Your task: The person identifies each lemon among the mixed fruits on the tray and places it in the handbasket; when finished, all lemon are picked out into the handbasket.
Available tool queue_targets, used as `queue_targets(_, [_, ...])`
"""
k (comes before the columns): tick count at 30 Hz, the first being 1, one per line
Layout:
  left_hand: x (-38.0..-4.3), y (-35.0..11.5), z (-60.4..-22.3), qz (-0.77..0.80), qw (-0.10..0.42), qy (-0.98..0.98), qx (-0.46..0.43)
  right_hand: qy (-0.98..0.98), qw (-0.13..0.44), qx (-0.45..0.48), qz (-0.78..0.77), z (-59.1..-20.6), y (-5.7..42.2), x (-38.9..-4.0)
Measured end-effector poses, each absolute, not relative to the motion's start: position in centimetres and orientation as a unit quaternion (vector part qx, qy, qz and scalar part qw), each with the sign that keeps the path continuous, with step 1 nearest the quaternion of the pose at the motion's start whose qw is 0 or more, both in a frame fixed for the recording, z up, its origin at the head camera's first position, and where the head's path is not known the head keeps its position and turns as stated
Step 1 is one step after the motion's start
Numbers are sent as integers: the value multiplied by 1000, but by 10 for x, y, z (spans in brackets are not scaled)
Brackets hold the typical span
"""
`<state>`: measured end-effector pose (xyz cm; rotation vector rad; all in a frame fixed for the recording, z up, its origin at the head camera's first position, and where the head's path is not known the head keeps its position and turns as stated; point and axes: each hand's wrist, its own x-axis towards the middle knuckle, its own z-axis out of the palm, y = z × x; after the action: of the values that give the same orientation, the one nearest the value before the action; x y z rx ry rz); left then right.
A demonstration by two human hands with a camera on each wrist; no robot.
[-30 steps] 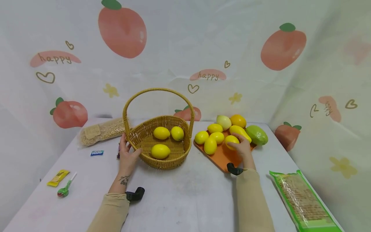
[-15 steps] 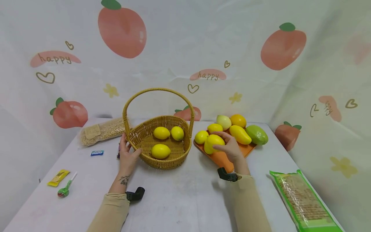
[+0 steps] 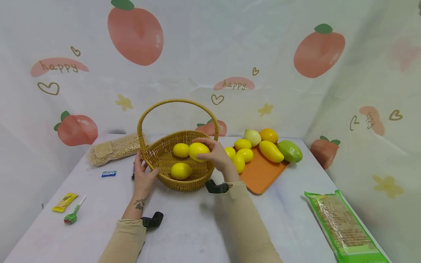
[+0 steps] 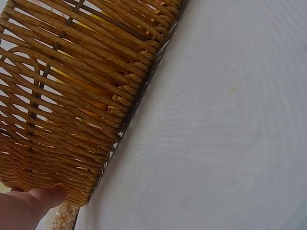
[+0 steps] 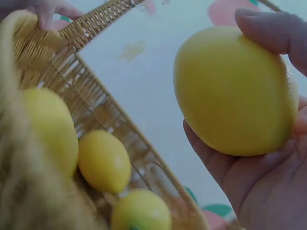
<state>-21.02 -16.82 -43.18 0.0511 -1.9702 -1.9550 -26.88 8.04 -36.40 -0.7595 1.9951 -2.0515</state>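
A lemon is gripped between the thumb and fingers of my right hand, above the right part of a wicker basket. Close up, the right wrist view has the held lemon apart from the basket rim. Three lemons lie inside, among them one lemon at the back and another lemon at the front; the held fruit hides the third in the head view. My left hand holds the basket's left side, with a thumb against the weave in the left wrist view.
Right of the basket, an orange tray bears several lemons and a mango. A green papaya-like fruit lies beside it. A noodle-like packet, a bag of beans, a lollipop and wrapped sweets lie around.
My right hand has carried the lemon left from over the tray to over the basket. My left hand stays at the basket's left side.
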Motion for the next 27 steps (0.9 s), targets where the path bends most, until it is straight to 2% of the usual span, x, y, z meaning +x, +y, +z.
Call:
queue_targets(7, [-210, -167, -431, -695, 191, -693, 5, 681, 131, -240, -679, -365, 53, -285])
queue_targets(11, [-210, -166, -431, -694, 188, -694, 4, 690, 129, -230, -674, -367, 53, -284])
queue_targets(23, [-211, -167, -429, -687, 170, -706, 22, 656, 38, -211, -723, -360, 96, -267])
queue_targets(27, [-211, -169, -431, -688, 179, -703, 21, 630, -14, -192, -752, -363, 117, -258])
